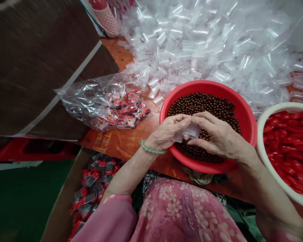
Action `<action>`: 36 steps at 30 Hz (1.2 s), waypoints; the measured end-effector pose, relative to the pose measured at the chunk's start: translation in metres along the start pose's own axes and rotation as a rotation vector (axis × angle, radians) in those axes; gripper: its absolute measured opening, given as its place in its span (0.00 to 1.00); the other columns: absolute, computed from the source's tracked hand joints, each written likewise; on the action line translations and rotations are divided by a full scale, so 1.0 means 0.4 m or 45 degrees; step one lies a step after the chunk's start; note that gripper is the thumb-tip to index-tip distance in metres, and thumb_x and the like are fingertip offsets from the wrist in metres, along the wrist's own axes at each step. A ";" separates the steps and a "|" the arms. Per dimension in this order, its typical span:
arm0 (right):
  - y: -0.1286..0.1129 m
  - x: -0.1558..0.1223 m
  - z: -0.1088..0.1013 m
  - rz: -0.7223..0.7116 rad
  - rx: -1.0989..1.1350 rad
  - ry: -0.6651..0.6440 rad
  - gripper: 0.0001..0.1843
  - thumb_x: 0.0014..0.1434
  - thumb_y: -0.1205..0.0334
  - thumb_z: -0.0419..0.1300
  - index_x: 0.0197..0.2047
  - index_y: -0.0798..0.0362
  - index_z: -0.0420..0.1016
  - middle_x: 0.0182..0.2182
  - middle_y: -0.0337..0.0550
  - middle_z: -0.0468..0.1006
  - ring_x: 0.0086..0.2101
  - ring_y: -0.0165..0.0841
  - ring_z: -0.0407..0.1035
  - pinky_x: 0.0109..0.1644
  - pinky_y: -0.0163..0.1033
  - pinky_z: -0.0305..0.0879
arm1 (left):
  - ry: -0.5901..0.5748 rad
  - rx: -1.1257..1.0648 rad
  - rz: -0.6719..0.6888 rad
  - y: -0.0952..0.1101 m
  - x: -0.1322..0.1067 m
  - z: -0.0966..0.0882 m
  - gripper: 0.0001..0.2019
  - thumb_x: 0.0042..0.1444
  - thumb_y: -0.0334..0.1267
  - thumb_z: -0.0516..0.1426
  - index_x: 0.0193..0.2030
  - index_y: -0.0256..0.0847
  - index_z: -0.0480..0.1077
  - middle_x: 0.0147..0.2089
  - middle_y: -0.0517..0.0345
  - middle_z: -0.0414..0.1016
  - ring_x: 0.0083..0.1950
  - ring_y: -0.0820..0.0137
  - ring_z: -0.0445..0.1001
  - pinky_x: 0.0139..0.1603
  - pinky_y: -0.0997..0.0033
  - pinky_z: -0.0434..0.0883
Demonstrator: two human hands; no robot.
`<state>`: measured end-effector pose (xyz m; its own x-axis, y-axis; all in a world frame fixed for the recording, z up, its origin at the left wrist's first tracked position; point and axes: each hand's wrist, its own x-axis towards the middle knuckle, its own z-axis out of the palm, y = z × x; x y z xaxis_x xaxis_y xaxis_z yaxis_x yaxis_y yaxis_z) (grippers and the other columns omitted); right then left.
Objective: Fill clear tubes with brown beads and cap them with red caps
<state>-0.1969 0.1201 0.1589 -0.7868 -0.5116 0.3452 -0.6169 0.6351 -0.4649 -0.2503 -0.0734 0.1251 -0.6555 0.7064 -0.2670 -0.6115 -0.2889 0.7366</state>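
Note:
Both hands meet over a red basin (168,101) holding many small, round, brown balls (199,101). Between my fingers is a small clear plastic container (192,131), tilted above the balls. My left hand (170,129), with a green bead bracelet (153,149) at the wrist, is closed with clear plastic under its palm. My right hand (215,134) pinches the container from the other side, thumb below and fingers above. Whether the plastic in the two hands is one piece or two I cannot tell. The fingers hide part of it.
A large heap of clear containers (204,43) covers the back of the table. At right stands a white basin (261,134) of red plastic pieces (288,148). A clear bag of red packets (126,111) lies left. Below left, a carton (59,201) holds red-capped containers (91,188).

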 end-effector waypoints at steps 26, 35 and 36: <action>0.062 -0.033 0.029 0.641 -1.097 -0.762 0.21 0.67 0.76 0.43 0.40 0.61 0.78 0.44 0.60 0.79 0.44 0.49 0.72 0.37 0.45 0.53 | -0.369 2.901 0.155 0.001 0.057 0.003 0.31 0.64 0.19 0.41 0.75 0.22 0.52 0.49 0.35 0.79 0.51 0.56 0.81 0.50 0.56 0.77; 0.093 0.029 0.100 0.477 -0.696 -1.056 0.19 0.63 0.76 0.50 0.43 0.61 0.83 0.38 0.57 0.85 0.38 0.40 0.79 0.40 0.40 0.66 | -0.114 2.863 0.208 0.025 0.063 0.003 0.16 0.65 0.24 0.48 0.41 0.27 0.78 0.47 0.33 0.78 0.57 0.47 0.73 0.52 0.50 0.72; 0.098 0.031 0.098 0.453 -0.662 -1.069 0.18 0.63 0.76 0.51 0.43 0.60 0.83 0.39 0.57 0.85 0.39 0.40 0.79 0.40 0.40 0.67 | -0.060 2.823 0.260 0.024 0.066 -0.002 0.15 0.65 0.24 0.49 0.39 0.28 0.78 0.48 0.34 0.78 0.58 0.47 0.73 0.52 0.52 0.72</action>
<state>-0.2300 0.1158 0.1131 -0.7815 -0.3573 -0.5115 -0.4409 0.8963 0.0476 -0.2738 -0.0582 0.1246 -0.5970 0.7912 -0.1328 0.7910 0.6081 0.0674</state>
